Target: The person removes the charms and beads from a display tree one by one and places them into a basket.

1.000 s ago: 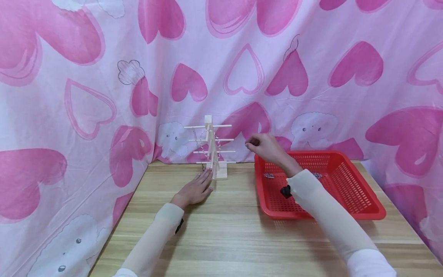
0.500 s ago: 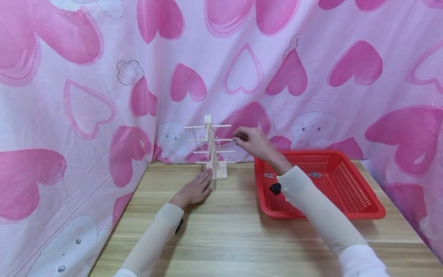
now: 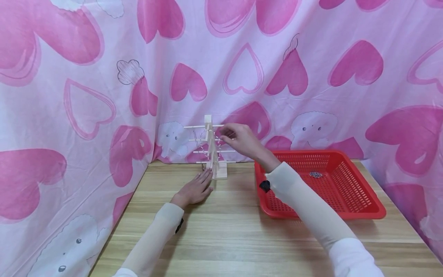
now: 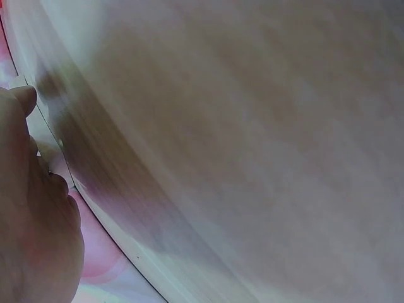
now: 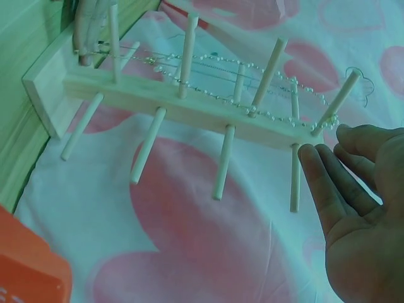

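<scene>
A pale wooden jewelry stand [image 3: 212, 154] with pegs on both sides stands at the back of the table. A beaded necklace [image 5: 218, 98] loops along it from the top peg, and a thin chain [image 3: 195, 138] hangs on its left side. My left hand [image 3: 194, 189] rests on the stand's base with its fingers straight. At the upper right pegs is my right hand [image 5: 372, 202]. In the right wrist view its thumb and fingers are apart beside the end of the necklace, with nothing visible between them; whether they touch the beads I cannot tell.
A red plastic basket [image 3: 361, 188] stands on the right of the wooden table [image 3: 225, 238], under my right forearm. In it lies a small coil of beads [image 3: 315, 174]. Pink heart-patterned cloth [image 3: 245, 69] hangs behind the stand and along the sides.
My right hand has moved left from over the basket's edge to the stand's upper pegs. The sleeve now covers a second bead coil in the basket. My left hand has stayed put.
</scene>
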Motion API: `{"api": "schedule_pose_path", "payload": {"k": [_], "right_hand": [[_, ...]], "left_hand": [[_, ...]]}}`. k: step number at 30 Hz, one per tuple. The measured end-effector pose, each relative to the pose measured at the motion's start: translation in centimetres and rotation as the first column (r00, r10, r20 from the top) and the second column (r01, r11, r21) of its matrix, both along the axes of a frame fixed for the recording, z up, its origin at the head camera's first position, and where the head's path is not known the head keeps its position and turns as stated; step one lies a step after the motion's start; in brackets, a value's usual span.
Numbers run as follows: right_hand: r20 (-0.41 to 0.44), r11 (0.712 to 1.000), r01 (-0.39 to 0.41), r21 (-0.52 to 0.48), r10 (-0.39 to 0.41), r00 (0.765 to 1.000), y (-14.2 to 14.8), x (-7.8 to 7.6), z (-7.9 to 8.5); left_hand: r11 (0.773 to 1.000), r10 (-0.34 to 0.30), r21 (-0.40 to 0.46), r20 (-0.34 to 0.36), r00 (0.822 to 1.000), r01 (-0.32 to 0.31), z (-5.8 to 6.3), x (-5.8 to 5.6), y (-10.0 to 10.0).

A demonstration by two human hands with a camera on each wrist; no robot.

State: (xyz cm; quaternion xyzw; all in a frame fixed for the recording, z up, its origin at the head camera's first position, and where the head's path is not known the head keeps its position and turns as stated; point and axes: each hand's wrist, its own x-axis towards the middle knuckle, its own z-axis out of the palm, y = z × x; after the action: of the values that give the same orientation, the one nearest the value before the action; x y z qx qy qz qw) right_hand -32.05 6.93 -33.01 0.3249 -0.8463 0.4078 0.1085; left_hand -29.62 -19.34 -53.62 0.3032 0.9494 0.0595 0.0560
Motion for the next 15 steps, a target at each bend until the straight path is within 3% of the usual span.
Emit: {"api": "schedule_pose_path", "payload": {"k": [6, 15], "right_hand": [[0.002, 1.000, -0.004, -0.008, 0.004, 1.000, -1.5, -0.2, 0.3], [0.012, 0.996, 0.072, 0.051, -0.072, 0.997, -3.0, -0.4, 0.4]], "left_hand": [[1.000, -0.001, -0.031, -0.011, 1.000, 0.001, 0.4, 0.2, 0.1], [0.999, -0.004, -0.045, -0.010, 1.000, 0.003, 0.9, 0.4, 0.2]]}}
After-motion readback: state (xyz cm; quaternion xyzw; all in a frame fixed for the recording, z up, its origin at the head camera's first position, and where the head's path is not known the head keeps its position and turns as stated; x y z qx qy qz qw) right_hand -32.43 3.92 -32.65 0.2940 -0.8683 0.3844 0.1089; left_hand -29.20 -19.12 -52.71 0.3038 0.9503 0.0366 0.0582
